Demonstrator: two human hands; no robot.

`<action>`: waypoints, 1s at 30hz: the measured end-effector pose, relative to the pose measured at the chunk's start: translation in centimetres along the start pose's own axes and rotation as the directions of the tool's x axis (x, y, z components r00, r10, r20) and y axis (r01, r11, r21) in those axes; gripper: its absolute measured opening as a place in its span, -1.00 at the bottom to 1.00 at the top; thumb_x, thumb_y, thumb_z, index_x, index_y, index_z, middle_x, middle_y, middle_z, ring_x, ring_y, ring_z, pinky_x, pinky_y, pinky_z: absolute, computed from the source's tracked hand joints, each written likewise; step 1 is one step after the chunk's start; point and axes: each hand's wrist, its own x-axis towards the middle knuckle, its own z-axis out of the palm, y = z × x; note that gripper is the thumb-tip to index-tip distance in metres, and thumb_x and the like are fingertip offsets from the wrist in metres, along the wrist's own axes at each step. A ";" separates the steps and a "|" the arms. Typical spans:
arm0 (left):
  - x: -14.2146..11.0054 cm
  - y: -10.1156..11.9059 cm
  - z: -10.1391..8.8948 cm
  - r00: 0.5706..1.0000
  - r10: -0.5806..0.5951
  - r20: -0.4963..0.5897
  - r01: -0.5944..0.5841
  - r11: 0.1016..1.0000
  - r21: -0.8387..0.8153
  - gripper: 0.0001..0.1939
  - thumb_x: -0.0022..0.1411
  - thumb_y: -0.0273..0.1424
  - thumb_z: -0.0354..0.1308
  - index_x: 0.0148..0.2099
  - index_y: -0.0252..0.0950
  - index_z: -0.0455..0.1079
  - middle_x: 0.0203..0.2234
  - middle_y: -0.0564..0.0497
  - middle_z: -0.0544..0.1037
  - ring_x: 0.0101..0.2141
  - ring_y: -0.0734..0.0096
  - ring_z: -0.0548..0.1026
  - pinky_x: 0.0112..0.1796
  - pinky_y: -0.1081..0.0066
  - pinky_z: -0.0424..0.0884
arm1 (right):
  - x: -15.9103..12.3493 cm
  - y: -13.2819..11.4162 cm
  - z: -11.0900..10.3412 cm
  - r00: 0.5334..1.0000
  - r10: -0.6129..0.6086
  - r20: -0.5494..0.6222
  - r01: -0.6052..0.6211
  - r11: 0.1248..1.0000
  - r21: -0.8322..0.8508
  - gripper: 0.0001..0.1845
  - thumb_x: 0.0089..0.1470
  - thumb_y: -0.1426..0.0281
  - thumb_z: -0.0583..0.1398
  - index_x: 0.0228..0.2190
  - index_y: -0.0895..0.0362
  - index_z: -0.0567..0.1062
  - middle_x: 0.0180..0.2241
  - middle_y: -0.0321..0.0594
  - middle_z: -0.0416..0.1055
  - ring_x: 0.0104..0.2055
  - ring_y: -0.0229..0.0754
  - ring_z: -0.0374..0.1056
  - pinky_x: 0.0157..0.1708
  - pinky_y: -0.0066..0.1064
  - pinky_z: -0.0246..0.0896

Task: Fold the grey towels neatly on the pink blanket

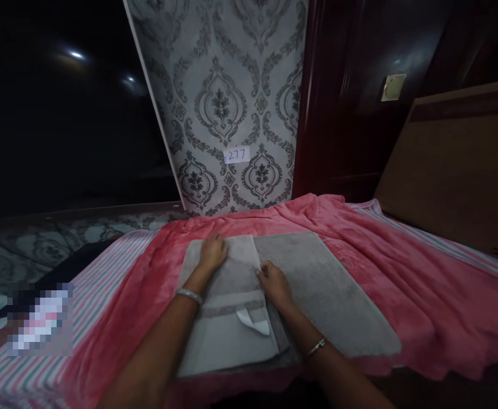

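Observation:
A grey towel [329, 289] lies spread on a pink blanket [423, 295]. Its left part is folded over into a paler panel [227, 329] with a woven band and a white label [255, 325]. My left hand [213, 253] rests flat on the far end of the folded panel, fingers closed together. My right hand [274, 282] pinches the folded panel's right edge near its far corner. Both wrists wear bracelets.
The blanket covers a bed with a pink-and-grey striped sheet [104, 267] showing at left. A brown headboard [457, 170] stands at right, a dark wooden door [351, 102] behind. Patterned wallpaper with a "277" sticker [237, 154] is straight ahead. Blurred patch at lower left.

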 end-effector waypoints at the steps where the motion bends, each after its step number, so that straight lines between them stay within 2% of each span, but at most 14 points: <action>1: 0.3 1.1 0.8 0.997 0.067 0.049 -0.067 0.998 -0.003 -0.52 0.32 -0.27 0.06 0.25 -0.18 0.38 0.24 -0.07 0.42 0.26 0.15 0.30 0.28 0.23 0.15 | 0.0 0.0 0.0 1.000 0.003 0.005 -0.003 1.000 0.005 -0.91 0.25 0.42 0.17 -0.23 0.10 0.49 -0.29 -0.23 0.54 -0.26 -0.20 0.42 -0.37 -0.47 0.01; 4: 0.8 3.6 3.4 0.975 0.151 0.163 -0.153 0.988 -0.002 -0.43 0.36 -0.14 0.01 0.35 -0.16 0.26 0.33 -0.11 0.30 0.32 0.11 0.22 0.30 0.05 0.07 | 0.1 0.1 -0.1 1.000 -0.006 -0.001 0.006 1.000 0.015 -0.88 0.24 0.43 0.17 -0.19 0.09 0.50 -0.28 -0.23 0.55 -0.24 -0.19 0.43 -0.35 -0.47 0.05; 8: 0.5 4.8 5.4 0.970 0.139 0.197 -0.149 0.988 0.037 -0.38 0.43 -0.12 -0.17 0.43 -0.22 0.12 0.39 -0.21 0.16 0.38 0.01 0.09 0.31 -0.13 -0.05 | 0.1 0.4 0.0 0.999 -0.020 -0.025 0.020 1.000 0.004 -0.72 0.22 0.42 0.18 -0.02 0.09 0.47 -0.26 -0.22 0.54 -0.21 -0.17 0.45 -0.29 -0.45 0.12; 12: 0.3 4.7 5.3 0.971 0.152 0.186 -0.173 0.980 0.100 -0.37 0.43 -0.11 -0.18 0.45 -0.21 0.08 0.40 -0.17 0.13 0.38 -0.01 0.08 0.31 -0.10 -0.02 | 0.0 0.3 0.1 0.999 -0.044 -0.031 0.045 0.999 0.026 -0.61 0.20 0.45 0.17 0.07 0.09 0.42 -0.23 -0.20 0.53 -0.19 -0.14 0.45 -0.23 -0.42 0.19; 17: 0.4 4.9 4.9 0.970 0.155 0.187 -0.178 0.978 0.113 -0.36 0.43 -0.10 -0.16 0.45 -0.20 0.07 0.40 -0.14 0.15 0.38 -0.01 0.08 0.31 -0.11 0.00 | -0.1 1.7 -0.4 0.987 -0.158 0.005 0.153 0.963 0.221 -0.46 0.09 0.55 0.12 0.12 0.12 0.37 -0.29 -0.25 0.52 -0.29 -0.18 0.43 -0.22 -0.42 0.28; 20: 0.4 5.0 4.8 0.971 0.156 0.182 -0.178 0.978 0.112 -0.37 0.43 -0.12 -0.17 0.44 -0.22 0.09 0.40 -0.16 0.15 0.37 -0.03 0.09 0.30 -0.12 0.00 | -0.2 4.6 -3.0 0.973 -0.188 -0.131 0.213 0.952 0.219 -0.45 0.05 0.54 0.10 0.11 0.13 0.38 -0.13 -0.16 0.51 -0.15 -0.16 0.43 -0.06 -0.33 0.31; 22: 0.3 5.0 4.8 0.972 0.153 0.177 -0.174 0.978 0.111 -0.38 0.43 -0.14 -0.16 0.44 -0.23 0.10 0.40 -0.15 0.14 0.37 -0.05 0.09 0.30 -0.13 0.00 | -0.2 7.3 -5.9 0.947 -0.187 -0.262 0.224 0.967 0.122 -0.47 0.05 0.51 0.10 0.08 0.14 0.41 0.01 -0.08 0.47 0.03 -0.09 0.38 0.12 -0.22 0.23; 24: 0.3 5.0 4.9 0.973 0.164 0.160 -0.181 0.978 0.101 -0.40 0.43 -0.16 -0.15 0.43 -0.22 0.12 0.40 -0.13 0.15 0.37 -0.05 0.09 0.30 -0.14 0.00 | -0.3 10.2 -8.9 0.922 -0.160 -0.354 0.173 0.985 0.006 -0.49 0.06 0.47 0.11 0.08 0.13 0.42 0.08 -0.05 0.43 0.14 -0.02 0.31 0.23 -0.10 0.11; 27: 0.4 4.9 5.1 0.973 0.204 0.105 -0.211 0.975 0.061 -0.46 0.43 -0.23 -0.13 0.39 -0.19 0.21 0.36 -0.11 0.23 0.36 0.00 0.14 0.29 -0.10 0.07 | -0.4 13.8 -12.2 0.913 -0.080 -0.401 0.044 0.994 -0.098 -0.48 0.07 0.42 0.13 0.09 0.20 0.42 0.10 0.05 0.41 0.18 0.07 0.28 0.25 -0.02 0.08; 30: 0.5 5.1 5.3 0.962 0.258 0.094 -0.261 0.965 0.017 -0.51 0.42 -0.34 -0.13 0.31 -0.20 0.33 0.30 -0.12 0.33 0.32 0.12 0.24 0.28 0.06 0.16 | -0.6 15.9 -12.9 0.926 -0.013 -0.377 -0.020 0.996 -0.083 -0.47 0.11 0.36 0.14 0.11 0.26 0.41 0.09 0.10 0.42 0.16 0.06 0.31 0.21 -0.08 0.15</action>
